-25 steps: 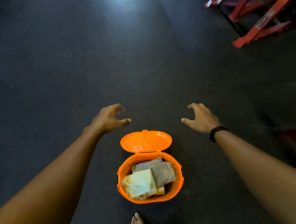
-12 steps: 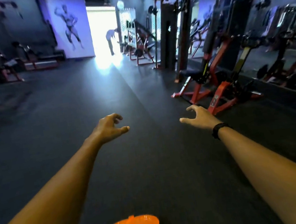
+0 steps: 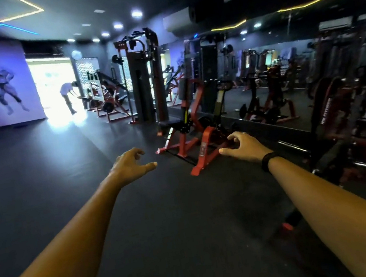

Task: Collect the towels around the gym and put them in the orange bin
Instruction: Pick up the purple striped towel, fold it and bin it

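Note:
Both my arms reach forward over the dark gym floor. My left hand [image 3: 131, 164] hangs with loosely curled fingers and holds nothing. My right hand [image 3: 243, 146], with a black band on its wrist, is likewise loosely curled and holds nothing. The orange bin is out of view below the frame. I see no towel anywhere in view.
A red weight machine [image 3: 192, 141] stands just beyond my hands. Further red and black machines [image 3: 143, 77] line the right side along a mirrored wall [image 3: 311, 75]. A black bench frame [image 3: 330, 139] is close at my right. A person [image 3: 68, 96] bends at the bright doorway. Dark floor [image 3: 27, 175] stretches left.
The view has swung up from the bin on the floor to the room; the orange bin has dropped out of view. Both hands stay held out with nothing in them.

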Tool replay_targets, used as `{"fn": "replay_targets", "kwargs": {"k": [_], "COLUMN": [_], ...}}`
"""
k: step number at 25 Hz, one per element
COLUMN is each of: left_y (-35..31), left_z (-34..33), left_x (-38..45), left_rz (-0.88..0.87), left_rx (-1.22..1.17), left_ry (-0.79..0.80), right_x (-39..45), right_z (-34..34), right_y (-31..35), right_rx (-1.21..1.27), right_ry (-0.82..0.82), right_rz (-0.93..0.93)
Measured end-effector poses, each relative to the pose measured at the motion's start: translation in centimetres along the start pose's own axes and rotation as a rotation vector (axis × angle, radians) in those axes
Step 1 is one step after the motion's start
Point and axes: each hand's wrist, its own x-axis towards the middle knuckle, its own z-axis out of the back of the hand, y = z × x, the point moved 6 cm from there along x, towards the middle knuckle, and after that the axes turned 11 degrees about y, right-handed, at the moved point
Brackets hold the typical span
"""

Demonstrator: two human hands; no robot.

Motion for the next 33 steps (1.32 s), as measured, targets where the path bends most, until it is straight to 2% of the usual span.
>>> {"fn": "replay_targets", "kwargs": {"k": [5,8,12,18,25,33], "left_y": [-8.7,-14.2,-20.1,-27.8,-34.6,-44.8], "left_z": [-6.6,-10.9,-16.1,-23.3,-29.4,-35.6], "left_x": [3.8,5.1,4.6,0.2,-5.0,-4.9], "left_rz": [-0.217,-0.355,-0.475,-0.662,-0.812,-0.885], "left_rx": [-0.012,-0.062,-0.133,-0.147,-0.178,-0.161], "left_ry": [0.134,0.278,0.404,0.604,0.765,0.772], "right_x": [-7.3,-13.2,-21.3,-34.9,-44.1,-48.3], "right_z": [5.7,9.1,11.9,12.2,13.2,19.2], "right_y": [-7.8,-11.5,-14.2,-15.8,-17.4,-25.4], "right_rx": [-0.036,-0.063,-0.049,-0.061,-0.081,-0.07], "right_ry": [-0.123,-0.219,-0.304,-0.475,-0.568,-0.627], "right_rz": [-0.213,-0.347,-0.506,-0.775,-0.927,-0.959]}}
